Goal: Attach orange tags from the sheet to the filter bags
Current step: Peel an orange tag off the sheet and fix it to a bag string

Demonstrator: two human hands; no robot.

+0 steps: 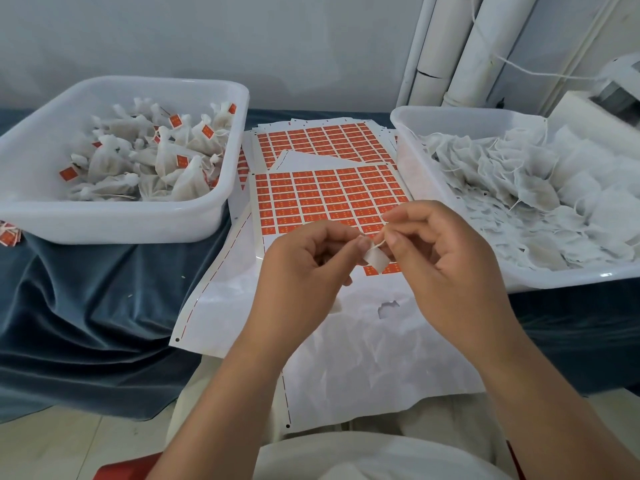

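At far left, a few loose orange tags (8, 233) are seen at the frame edge, on a blue cloth (86, 306) draped over the work surface. Next to them a white plastic tub (34, 216) is set on the cloth; it is filled w/ tied filter bags (152, 161), many w/ an orange tag already attached.

In the centre, btwn the two tubs, a sheet of orange tags (325, 195) is laid flat, w/ its near rows already peeled off. A second sheet (322, 140) is partly covered behind it. White backing paper (363, 358) is spread toward the viewer & hangs over the table edge.

Above the near end of the front sheet, both hands are raised close together. The left hand (304, 268) is seen w/ its fingers curled in; a single tag (375, 259), pale side up, is pinched by thumb & forefinger. A thin string (379, 242) is nipped btwn thumb & forefinger of the right hand (446, 268), just above & touching the tag; the other fingers are loosely bent. Where the string ends cannot be told.

At right, a second white tub (554, 282) is heaped w/ untagged filter bags (536, 202), their strings loose. Behind it, white pipes (467, 46) are stood against the wall.
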